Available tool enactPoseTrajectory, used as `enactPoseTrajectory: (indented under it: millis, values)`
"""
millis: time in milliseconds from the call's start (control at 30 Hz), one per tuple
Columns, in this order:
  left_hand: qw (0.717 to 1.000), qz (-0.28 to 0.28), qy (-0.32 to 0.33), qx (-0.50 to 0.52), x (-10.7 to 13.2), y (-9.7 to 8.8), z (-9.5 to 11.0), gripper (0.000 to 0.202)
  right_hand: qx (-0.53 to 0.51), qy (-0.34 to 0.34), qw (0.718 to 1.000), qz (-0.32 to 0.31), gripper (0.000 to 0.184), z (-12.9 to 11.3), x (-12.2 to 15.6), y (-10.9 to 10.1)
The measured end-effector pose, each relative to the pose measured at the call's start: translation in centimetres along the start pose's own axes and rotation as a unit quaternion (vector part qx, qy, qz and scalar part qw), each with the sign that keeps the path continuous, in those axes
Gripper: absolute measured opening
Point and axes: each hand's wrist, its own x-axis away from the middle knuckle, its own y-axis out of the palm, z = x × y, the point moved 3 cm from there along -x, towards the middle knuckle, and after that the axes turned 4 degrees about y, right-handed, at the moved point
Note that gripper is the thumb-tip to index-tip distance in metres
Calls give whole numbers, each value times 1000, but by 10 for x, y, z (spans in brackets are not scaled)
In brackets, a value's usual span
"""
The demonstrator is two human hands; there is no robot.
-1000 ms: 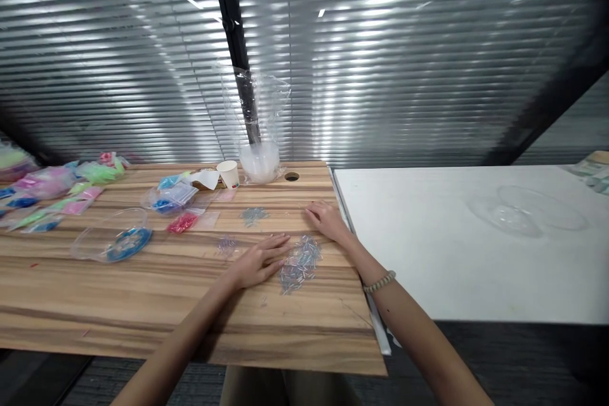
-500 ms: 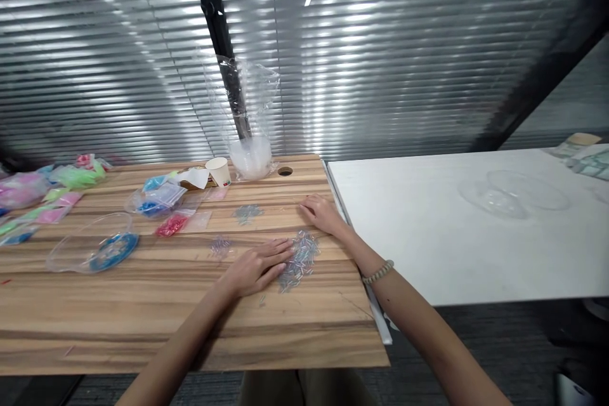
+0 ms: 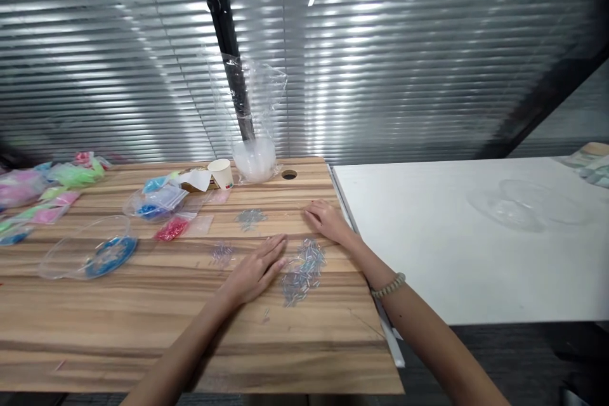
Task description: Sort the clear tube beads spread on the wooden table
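Note:
A pile of clear, bluish-grey tube beads [image 3: 304,271] lies on the wooden table, at the fingertips of my left hand [image 3: 254,273]. That hand rests on the wood with its fingers stretched out along the pile's left side. Beyond the pile, near the table's right edge, my right hand [image 3: 328,222] lies on the wood with its fingers loosely bent; nothing shows in them. Two smaller bead heaps sit apart: a greyish one [image 3: 250,218] farther back and a pale purple one [image 3: 221,252] left of my left hand.
To the left are a clear round container with blue beads [image 3: 111,255], a bag of red beads [image 3: 172,228] and several colourful packets [image 3: 71,174]. A paper cup [image 3: 221,173] and a plastic bag with white contents [image 3: 255,158] stand at the back. A white table [image 3: 428,254] adjoins on the right.
My left hand has drawn slightly away from the bead pile, to its left, with its fingers now more together. My right hand stays by the table's edge. The view has shifted a little.

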Motion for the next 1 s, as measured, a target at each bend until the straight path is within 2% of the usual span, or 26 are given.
enactPoseTrajectory:
  millis: [100,267,567,700,867,1000]
  values:
    - [1000,7,-2,3,1,-2,1,49,-6,-9,1000,0,20,1,1,2]
    - [997,-33,70,-13,1,-1,8,43,-11,-16,1000,-4,21,1,2,5]
    - [997,-30,52,-45,4,1,9,45,-30,-28,999,5,22,-2,6,2]
    - [995,-39,69,-61,4,1,9,51,-26,-17,1000,5,23,-4,9,1]
    - [991,-31,41,-127,1,1,-2,54,-7,-30,999,12,21,-3,10,5]
    - [981,16,-1,-195,2,-4,-22,52,-9,-28,999,15,20,-3,8,6]
